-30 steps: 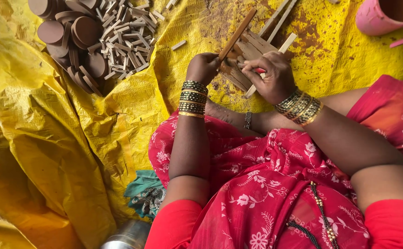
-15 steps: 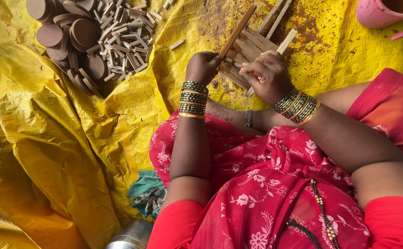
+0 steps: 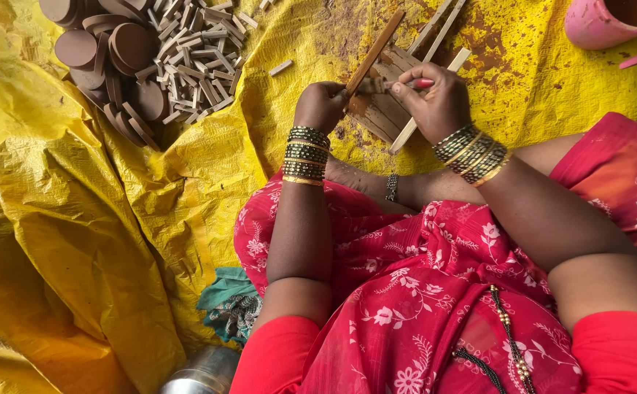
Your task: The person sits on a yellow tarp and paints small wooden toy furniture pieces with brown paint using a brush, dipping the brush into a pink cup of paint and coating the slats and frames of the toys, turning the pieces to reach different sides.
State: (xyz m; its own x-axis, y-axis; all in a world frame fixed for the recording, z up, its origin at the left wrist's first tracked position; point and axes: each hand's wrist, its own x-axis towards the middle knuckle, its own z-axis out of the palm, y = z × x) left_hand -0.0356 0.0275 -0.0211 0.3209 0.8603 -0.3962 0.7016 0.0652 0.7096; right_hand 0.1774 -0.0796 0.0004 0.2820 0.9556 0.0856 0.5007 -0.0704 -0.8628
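Below me, a crumpled yellow tarp covers the ground, and I sit on it in red floral cloth, legs folded. Near its top left lies a heap of dark round wooden discs, with a scatter of small pale wooden blocks just beside it. At the top right corner stands a pink plastic mug. Straight ahead, a bundle of flat wooden sticks lies on a brown-stained patch of the tarp. My left hand is clenched around one long wooden stick, holding it tilted up and away from me. My right hand pinches a small red-handled tool against that stick, fingers closed on it. Judging by the heaps, many discs and blocks look finished, while several long sticks lie unworked beneath my hands.
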